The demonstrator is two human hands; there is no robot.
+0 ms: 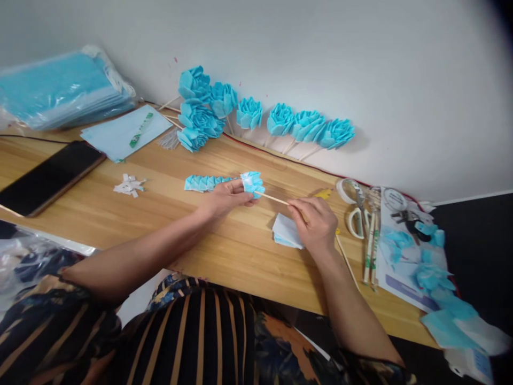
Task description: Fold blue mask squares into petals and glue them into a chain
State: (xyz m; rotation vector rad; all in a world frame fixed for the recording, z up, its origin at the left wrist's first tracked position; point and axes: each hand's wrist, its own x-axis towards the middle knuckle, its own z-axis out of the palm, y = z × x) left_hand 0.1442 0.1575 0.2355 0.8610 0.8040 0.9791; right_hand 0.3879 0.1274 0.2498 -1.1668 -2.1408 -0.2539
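My left hand (230, 197) is closed on a small blue fabric flower (252, 183), holding it over the middle of the table. A thin wooden stick (272, 198) runs from the flower to the right. My right hand (315, 220) pinches the stick's other end between thumb and fingers. Behind my left hand lies a row of folded blue petals (204, 183), partly hidden by the hand. Beneath my right hand is a small stack of pale blue squares (286, 231), partly covered. Another wooden stick (348, 262) lies beside my right wrist.
Finished blue flowers on sticks (280, 118) lean along the wall. Scissors (358, 214), chopstick packets (371, 246) and blue scraps (435, 278) lie at right. A phone (50, 174), paper scraps (129, 185), blue sheets (116, 133) and a plastic-wrapped blue pack (60, 88) are at left.
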